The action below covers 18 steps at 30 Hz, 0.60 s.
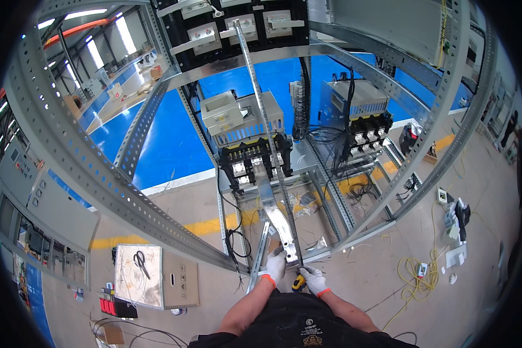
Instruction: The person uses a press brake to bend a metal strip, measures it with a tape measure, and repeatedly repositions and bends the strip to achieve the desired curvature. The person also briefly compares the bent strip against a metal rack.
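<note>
Lower centre: left hand [275, 264], gloved, closed round the lower end of a bent metal bar [275, 214]. Right hand [314, 279], gloved, just beside it, curled on a yellow-handled tool [298, 282]. Bar runs up toward centre frame, inside an open grey perforated frame [98, 174]. Lower left: cardboard sheet [156, 277] on the floor with one pair of scissors [140, 262]. Right: yellow cable [417, 272] coiled on the floor. Mid-frame: two black terminal blocks [255, 159], two grey units behind. Floor concrete, yellow line, blue area beyond; factory hall.
</note>
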### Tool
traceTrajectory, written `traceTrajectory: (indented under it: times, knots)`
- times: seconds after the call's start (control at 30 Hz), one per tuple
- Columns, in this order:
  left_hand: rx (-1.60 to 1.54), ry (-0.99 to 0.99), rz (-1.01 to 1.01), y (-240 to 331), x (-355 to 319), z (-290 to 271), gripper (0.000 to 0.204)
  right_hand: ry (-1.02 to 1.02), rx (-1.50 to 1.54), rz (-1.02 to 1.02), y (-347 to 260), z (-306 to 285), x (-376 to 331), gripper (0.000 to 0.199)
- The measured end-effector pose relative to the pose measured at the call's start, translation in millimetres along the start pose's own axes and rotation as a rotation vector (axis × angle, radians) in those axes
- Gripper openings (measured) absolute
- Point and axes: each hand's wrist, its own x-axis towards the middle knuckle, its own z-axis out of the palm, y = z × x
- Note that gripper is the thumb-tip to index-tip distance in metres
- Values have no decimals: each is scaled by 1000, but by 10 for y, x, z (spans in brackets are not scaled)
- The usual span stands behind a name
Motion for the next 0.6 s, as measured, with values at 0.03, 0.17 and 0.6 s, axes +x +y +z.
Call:
traceTrajectory:
  times: [0.03, 0.17, 0.6]
  knots:
    - [13, 9, 12, 8, 16, -31, 40, -2, -6, -3, 32, 19, 13, 27]
    - [39, -8, 38, 28, 22, -62, 43, -24, 9, -10, 110, 17, 61, 30]
    - [48, -53, -9, 31, -16, 31, 41, -34, 64, -22, -76, -33, -30, 26]
